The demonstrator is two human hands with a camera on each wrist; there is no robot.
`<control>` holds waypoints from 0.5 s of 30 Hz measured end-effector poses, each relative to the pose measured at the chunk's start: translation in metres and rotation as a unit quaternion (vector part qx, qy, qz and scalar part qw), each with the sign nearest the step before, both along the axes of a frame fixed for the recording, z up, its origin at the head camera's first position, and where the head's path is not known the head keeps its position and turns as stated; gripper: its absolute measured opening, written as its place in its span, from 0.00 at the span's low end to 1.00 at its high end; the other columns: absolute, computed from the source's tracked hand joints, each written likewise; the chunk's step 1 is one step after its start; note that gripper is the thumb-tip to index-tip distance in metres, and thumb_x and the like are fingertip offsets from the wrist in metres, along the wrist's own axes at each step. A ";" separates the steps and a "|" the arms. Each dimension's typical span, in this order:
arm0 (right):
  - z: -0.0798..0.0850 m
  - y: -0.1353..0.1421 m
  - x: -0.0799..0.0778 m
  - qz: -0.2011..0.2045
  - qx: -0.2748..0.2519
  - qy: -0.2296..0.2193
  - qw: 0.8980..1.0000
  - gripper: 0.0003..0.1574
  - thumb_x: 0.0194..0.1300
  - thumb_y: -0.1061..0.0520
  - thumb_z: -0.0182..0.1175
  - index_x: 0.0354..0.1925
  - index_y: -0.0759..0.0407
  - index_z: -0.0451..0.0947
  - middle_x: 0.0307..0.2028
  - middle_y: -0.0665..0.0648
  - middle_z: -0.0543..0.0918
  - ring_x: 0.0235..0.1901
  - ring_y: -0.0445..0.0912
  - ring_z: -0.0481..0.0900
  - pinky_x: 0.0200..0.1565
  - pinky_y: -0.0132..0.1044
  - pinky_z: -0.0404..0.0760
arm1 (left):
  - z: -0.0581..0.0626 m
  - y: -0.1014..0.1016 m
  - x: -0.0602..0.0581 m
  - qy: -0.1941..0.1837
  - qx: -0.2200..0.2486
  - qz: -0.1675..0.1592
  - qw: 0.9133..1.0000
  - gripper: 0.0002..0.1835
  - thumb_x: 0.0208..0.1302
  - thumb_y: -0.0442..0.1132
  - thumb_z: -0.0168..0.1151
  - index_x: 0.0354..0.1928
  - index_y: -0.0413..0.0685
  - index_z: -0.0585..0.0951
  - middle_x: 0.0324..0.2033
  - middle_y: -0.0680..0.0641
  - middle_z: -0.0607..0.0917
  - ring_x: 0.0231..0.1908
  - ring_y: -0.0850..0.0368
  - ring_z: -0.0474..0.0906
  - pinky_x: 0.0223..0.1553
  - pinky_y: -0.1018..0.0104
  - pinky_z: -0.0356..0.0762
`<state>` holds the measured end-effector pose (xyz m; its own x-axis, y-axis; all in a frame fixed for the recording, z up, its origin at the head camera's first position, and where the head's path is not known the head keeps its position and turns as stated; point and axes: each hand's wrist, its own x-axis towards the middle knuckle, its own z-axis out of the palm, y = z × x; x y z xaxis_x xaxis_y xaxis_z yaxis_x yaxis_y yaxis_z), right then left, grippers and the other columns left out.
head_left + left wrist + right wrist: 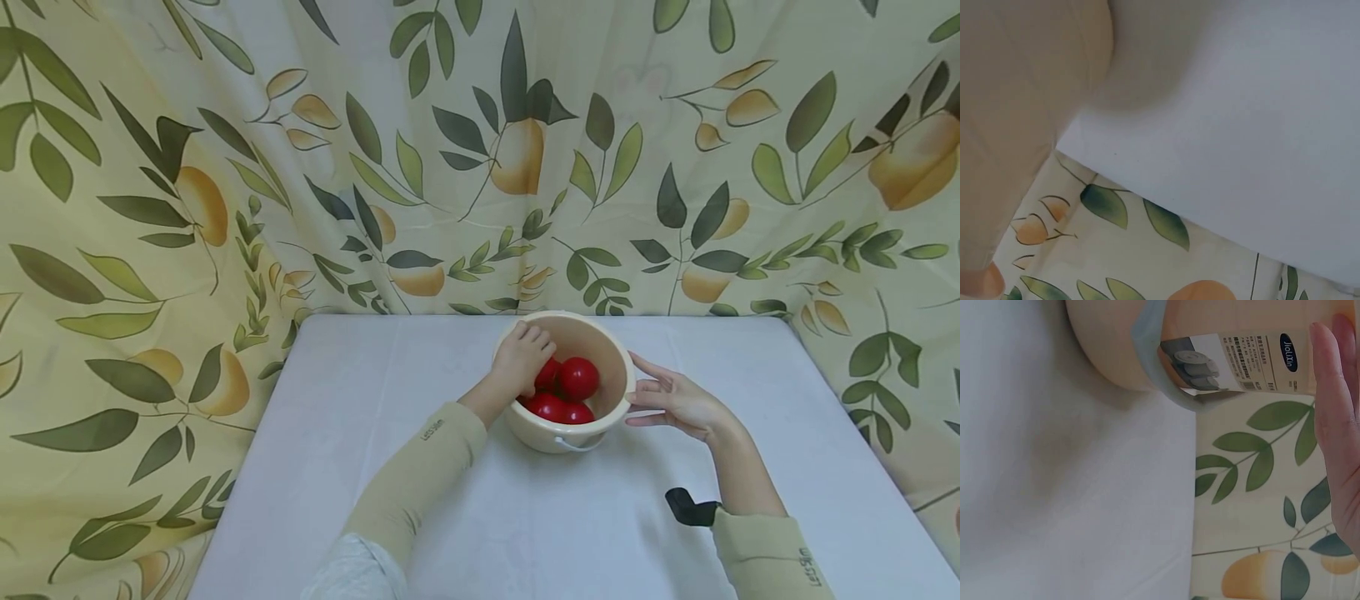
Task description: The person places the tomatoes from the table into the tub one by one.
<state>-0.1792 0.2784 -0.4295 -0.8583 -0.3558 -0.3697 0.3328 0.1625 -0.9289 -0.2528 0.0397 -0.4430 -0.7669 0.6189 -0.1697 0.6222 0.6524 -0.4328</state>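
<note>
A cream plastic bucket (618, 367) stands on the table with its thin handle (577, 446) hanging at the front. Several glossy red balls (578, 379) lie inside it. Over the left rim reaches my left hand (522, 358), its fingers bent around a red ball (547, 373) that it partly covers. On the opposite side, my right hand (675, 402) rests its extended fingers against the outer wall near the rim. The right wrist view shows a printed label (1235, 362) on the bucket, beside the straight fingers (1329, 369). The bucket's wall (1022, 112) fills the left wrist view's left side.
A white-covered table (360, 383) carries the bucket near its back edge. Behind and to both sides hangs a curtain (465, 242) printed with leaves and fruit. A black strap end (690, 508) sticks out at the right sleeve.
</note>
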 end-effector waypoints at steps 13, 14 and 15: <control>0.008 -0.004 0.001 0.016 0.123 0.056 0.991 0.52 0.60 0.56 0.60 0.71 0.59 0.40 0.44 0.66 0.76 0.39 0.51 0.82 0.45 0.52 0.79 | 0.021 -0.032 0.013 -0.038 0.265 0.059 0.962 0.42 0.45 0.54 0.68 0.63 0.59 0.61 0.60 0.52 0.65 0.61 0.53 0.56 0.62 0.49 0.55; 0.012 -0.006 0.001 0.013 0.163 0.083 0.983 0.51 0.60 0.56 0.61 0.71 0.61 0.42 0.43 0.67 0.76 0.40 0.53 0.81 0.45 0.52 0.79 | 0.024 -0.038 0.015 -0.031 0.284 0.069 0.956 0.41 0.46 0.55 0.66 0.63 0.57 0.61 0.60 0.51 0.65 0.61 0.52 0.57 0.62 0.48 0.55; 0.016 -0.007 0.002 0.006 0.207 0.116 0.971 0.50 0.59 0.56 0.61 0.70 0.62 0.44 0.42 0.67 0.76 0.40 0.56 0.81 0.44 0.52 0.80 | 0.027 -0.046 0.016 -0.020 0.303 0.080 0.949 0.40 0.48 0.55 0.65 0.64 0.56 0.61 0.60 0.51 0.66 0.61 0.52 0.57 0.61 0.48 0.55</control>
<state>-0.1769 0.2714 -0.4132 -0.9325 -0.2274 -0.2806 0.1185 0.5411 -0.8326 -0.2366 -0.0060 -0.4157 -0.8594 0.4891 0.1489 0.5029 0.8611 0.0745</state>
